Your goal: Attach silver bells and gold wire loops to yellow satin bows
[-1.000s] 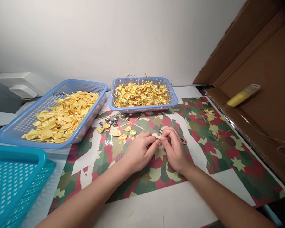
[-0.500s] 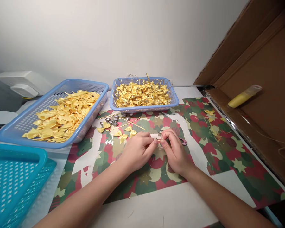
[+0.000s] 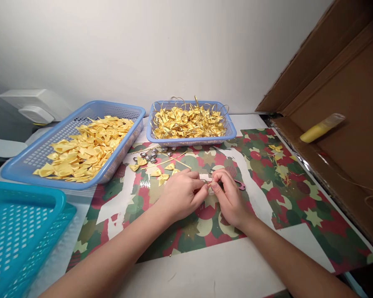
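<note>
Cardboard flap (image 3: 354,95) well off to the right of the right hand (image 3: 231,200), rising at a slant. White tabletop (image 3: 230,269) beneath both forearms. Patterned paper sheet (image 3: 301,207) in red, green and cream, spread flat under both hands and reaching past the right hand to the cardboard. Large blue basket (image 3: 25,169) far to the left of the left hand (image 3: 180,194) and beyond it, heaped with yellow satin bows (image 3: 83,149). Teal basket (image 3: 21,231) nearer the body, well to the left of the left forearm, just beside the large blue one. Smaller blue basket (image 3: 231,133) straight beyond both hands, by the wall, filled with bows tangled in gold loops. White boxy device (image 3: 34,105) behind the large basket. Yellow tube (image 3: 321,128) on the cardboard, beyond and well right of the right hand. Both hands low over the sheet, knuckles up, fingertips meeting in the middle. Loose bows (image 3: 161,174) on the sheet just beyond the left hand; silver bits (image 3: 147,156) farther out, near the smaller basket's front. Pink piece (image 3: 240,185) peeking out just beyond the right hand. Thumb and forefinger of each hand pinched shut, both clamped on one small piece (image 3: 207,184) held between the two hands, close above the sheet; too small to tell what.
</note>
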`<control>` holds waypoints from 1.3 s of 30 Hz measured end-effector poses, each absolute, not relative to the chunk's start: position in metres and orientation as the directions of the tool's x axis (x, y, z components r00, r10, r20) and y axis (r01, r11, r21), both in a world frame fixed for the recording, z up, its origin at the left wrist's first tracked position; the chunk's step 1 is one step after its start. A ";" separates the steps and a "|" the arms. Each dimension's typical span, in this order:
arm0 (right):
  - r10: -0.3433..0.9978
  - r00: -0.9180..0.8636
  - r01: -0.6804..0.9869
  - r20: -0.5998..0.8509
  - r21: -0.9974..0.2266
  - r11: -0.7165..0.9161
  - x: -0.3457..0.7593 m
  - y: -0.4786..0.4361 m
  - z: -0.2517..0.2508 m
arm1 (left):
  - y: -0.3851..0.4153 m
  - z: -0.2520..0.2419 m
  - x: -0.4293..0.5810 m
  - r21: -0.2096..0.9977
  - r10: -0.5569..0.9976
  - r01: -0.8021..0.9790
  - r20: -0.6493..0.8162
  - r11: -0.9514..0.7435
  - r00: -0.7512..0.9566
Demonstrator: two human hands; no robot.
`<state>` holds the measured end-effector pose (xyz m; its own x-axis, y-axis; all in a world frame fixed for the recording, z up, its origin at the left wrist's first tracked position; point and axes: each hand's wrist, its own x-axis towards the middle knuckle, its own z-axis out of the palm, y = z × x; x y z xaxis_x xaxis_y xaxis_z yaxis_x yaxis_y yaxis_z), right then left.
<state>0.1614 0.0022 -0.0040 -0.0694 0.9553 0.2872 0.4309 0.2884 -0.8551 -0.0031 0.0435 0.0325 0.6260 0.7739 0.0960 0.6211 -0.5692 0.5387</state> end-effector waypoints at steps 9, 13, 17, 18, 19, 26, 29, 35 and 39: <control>0.955 -0.206 0.368 0.212 -0.888 0.277 0.171 0.002 -0.002 | 0.055 0.028 -0.014 0.527 0.626 0.453 0.208 -0.719 0.751; 0.953 -0.222 0.369 0.205 -0.887 0.277 0.171 0.002 0.000 | 0.057 0.027 -0.018 0.621 0.581 0.342 0.231 -0.705 0.780; 0.953 -0.212 0.385 0.214 -0.878 0.283 0.171 0.003 -0.001 | 0.056 0.027 -0.019 0.718 0.598 0.290 0.216 -0.633 0.772; 0.954 -0.210 0.390 0.216 -0.876 0.284 0.171 0.003 0.000 | 0.056 0.027 -0.019 0.735 0.603 0.284 0.208 -0.616 0.770; 0.953 -0.209 0.398 0.218 -0.872 0.286 0.170 0.003 0.000 | 0.055 0.027 -0.019 0.754 0.611 0.277 0.202 -0.596 0.766; 0.944 -0.133 0.457 0.301 -0.827 0.329 0.168 0.003 0.009 | 0.051 0.030 -0.015 0.850 0.678 0.243 0.168 -0.467 0.715; 0.942 -0.034 0.393 0.334 -0.862 0.320 0.170 0.002 0.010 | 0.050 0.030 -0.014 0.841 0.686 0.260 0.168 -0.474 0.708; 0.979 0.016 0.198 0.204 -0.960 0.197 0.168 0.000 0.009 | 0.048 0.026 -0.012 0.831 0.696 0.279 0.169 -0.482 0.697; 0.993 0.008 0.125 0.115 -0.986 0.113 0.167 0.001 0.012 | 0.048 0.025 -0.011 0.842 0.691 0.266 0.163 -0.470 0.704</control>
